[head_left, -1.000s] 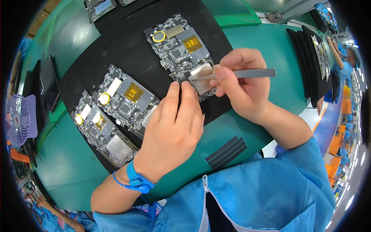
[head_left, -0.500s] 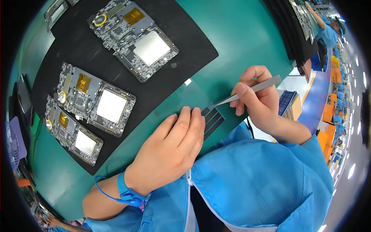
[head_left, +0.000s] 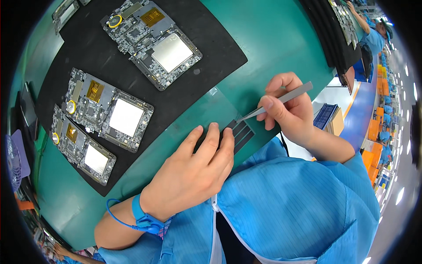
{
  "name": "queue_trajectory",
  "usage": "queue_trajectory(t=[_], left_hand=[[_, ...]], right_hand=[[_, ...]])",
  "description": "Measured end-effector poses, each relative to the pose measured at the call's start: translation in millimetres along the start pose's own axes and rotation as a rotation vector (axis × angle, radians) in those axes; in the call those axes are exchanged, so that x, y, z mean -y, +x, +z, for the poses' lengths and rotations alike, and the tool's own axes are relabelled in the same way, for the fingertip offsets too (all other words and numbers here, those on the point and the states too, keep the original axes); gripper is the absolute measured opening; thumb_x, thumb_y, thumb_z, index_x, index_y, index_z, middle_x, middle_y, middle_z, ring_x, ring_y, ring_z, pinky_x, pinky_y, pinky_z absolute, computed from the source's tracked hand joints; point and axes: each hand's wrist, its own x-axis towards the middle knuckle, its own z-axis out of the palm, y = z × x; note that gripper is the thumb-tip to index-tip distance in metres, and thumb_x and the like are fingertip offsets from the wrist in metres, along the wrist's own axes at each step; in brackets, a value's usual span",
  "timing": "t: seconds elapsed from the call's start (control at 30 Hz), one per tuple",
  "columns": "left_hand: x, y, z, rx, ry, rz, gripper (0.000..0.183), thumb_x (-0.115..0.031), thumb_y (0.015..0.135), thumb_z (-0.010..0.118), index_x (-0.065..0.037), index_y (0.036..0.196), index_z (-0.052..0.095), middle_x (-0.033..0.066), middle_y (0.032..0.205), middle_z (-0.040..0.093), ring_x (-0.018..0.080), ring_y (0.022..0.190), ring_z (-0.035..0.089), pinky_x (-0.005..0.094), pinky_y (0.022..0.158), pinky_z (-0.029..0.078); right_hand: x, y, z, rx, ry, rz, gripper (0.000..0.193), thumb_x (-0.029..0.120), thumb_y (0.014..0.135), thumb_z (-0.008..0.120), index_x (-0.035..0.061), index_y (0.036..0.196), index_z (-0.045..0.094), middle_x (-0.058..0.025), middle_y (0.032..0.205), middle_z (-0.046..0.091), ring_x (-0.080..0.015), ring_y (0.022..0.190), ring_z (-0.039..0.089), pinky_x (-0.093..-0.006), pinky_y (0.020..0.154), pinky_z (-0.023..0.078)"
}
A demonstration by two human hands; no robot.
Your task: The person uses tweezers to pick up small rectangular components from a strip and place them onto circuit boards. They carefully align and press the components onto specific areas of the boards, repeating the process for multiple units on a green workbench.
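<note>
My right hand [head_left: 288, 108] is closed around grey metal tweezers [head_left: 277, 100], whose tips touch the upper end of a dark strip. Several black strips [head_left: 243, 135] sit side by side on a clear sheet [head_left: 212, 107] lying on the green mat. My left hand [head_left: 195, 169] lies over the sheet with its fingers spread, the fingertips pressing beside the strips and hiding part of them. A blue wrist strap [head_left: 140, 211] with a coiled cord circles my left wrist.
Circuit boards [head_left: 151, 44] with silver shields lie on a black mat [head_left: 211, 48] to the left; two more boards [head_left: 107, 112] [head_left: 83, 147] lie nearer. The green work surface [head_left: 272, 39] spreads around it. A blue crate [head_left: 325, 116] stands beyond the right edge. Another person [head_left: 376, 39] works at far right.
The tweezers and my right hand have shifted slightly left, the tips now on the strip's end. My left fingers have spread a little more.
</note>
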Motion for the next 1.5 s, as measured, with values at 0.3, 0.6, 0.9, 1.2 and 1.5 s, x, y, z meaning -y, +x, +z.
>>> queue_trajectory(t=[0.3,0.6,0.9,1.2,1.5], left_hand=[[-2,-5,3,-0.027,0.011,-0.022,0.027,-0.014,0.078,0.059,0.003,0.099,0.064,0.0136,0.112,0.059,0.0296,0.104,0.057,0.0382,0.088,0.048],[0,-58,-27,-0.236,0.136,-0.481,0.032,-0.009,0.071,0.064,0.007,0.098,0.063,0.0169,0.1,0.061,0.0307,0.097,0.059,0.0374,0.079,0.05],[24,-93,-8,-0.38,0.339,-0.548,0.034,-0.011,0.067,0.07,0.006,0.096,0.065,0.0195,0.097,0.06,0.035,0.096,0.061,0.0384,0.076,0.053],[23,-94,-1,-0.41,0.341,-0.552,0.032,-0.012,0.068,0.068,0.005,0.094,0.065,0.0189,0.095,0.061,0.0348,0.097,0.061,0.0395,0.075,0.054],[23,-94,-5,-0.381,0.325,-0.561,0.031,-0.012,0.068,0.068,0.005,0.093,0.065,0.0191,0.098,0.061,0.035,0.096,0.061,0.0387,0.074,0.054]], right_hand=[[-3,5,-3,0.025,0.124,-0.078,0.016,0.01,0.094,0.052,0.0037,0.105,0.042,-0.0079,0.071,0.06,-0.0069,0.051,0.055,-0.0171,0.043,0.042],[43,83,79,0.124,0.192,-0.085,0.016,0.014,0.097,0.046,0.004,0.108,0.042,-0.013,0.069,0.062,-0.0098,0.041,0.05,-0.019,0.039,0.039],[24,114,133,0.36,0.194,-0.039,0.022,0.012,0.094,0.054,0.0017,0.108,0.041,-0.0092,0.073,0.061,-0.0109,0.054,0.061,-0.0208,0.046,0.049],[22,115,137,0.314,0.151,-0.051,0.02,0.01,0.094,0.053,0.0012,0.107,0.041,-0.007,0.073,0.059,-0.0112,0.054,0.061,-0.0207,0.045,0.049],[25,115,139,0.332,0.112,-0.043,0.021,0.011,0.093,0.054,0.0012,0.107,0.042,-0.0075,0.069,0.06,-0.0098,0.049,0.058,-0.0197,0.044,0.047]])
